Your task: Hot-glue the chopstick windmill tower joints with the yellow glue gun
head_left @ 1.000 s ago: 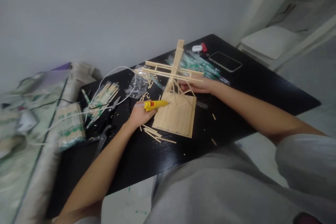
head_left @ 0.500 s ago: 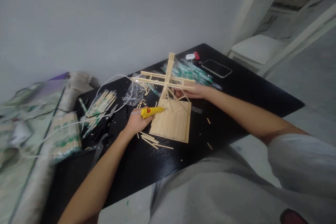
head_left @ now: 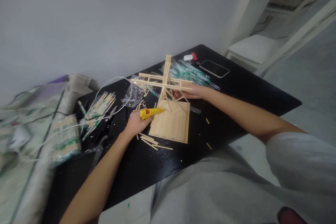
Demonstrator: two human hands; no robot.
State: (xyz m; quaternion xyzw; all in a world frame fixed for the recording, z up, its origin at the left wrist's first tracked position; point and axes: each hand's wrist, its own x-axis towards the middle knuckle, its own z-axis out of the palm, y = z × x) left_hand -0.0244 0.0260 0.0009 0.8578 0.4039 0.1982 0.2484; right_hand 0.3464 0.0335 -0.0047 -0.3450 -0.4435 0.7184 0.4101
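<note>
My left hand [head_left: 137, 123] is wrapped round a yellow glue gun [head_left: 151, 112], a pale glue stick poking out of its back end. The nozzle points right, close to the foot of a model windmill [head_left: 165, 83] built from thin wooden sticks. Its crossed blades stand upright over a flat square base [head_left: 170, 126] of sticks laid side by side. Behind the blades, my right hand [head_left: 190, 91] grips the model from the right; its fingertips are partly hidden by the sticks. Whether the nozzle touches the wood I cannot tell.
On the black table [head_left: 252, 101] lie loose sticks [head_left: 149, 140], scissors [head_left: 109, 115], pliers [head_left: 98, 148], bundled chopsticks [head_left: 101, 110], green-white wrappers [head_left: 193, 73] and a phone [head_left: 214, 68]. A white cord [head_left: 105, 84] loops at the left. Another pack of sticks [head_left: 65, 138] sits at the left edge.
The camera view has shifted slightly. Both hands keep their places on the glue gun and the model windmill, with no clear movement between them.
</note>
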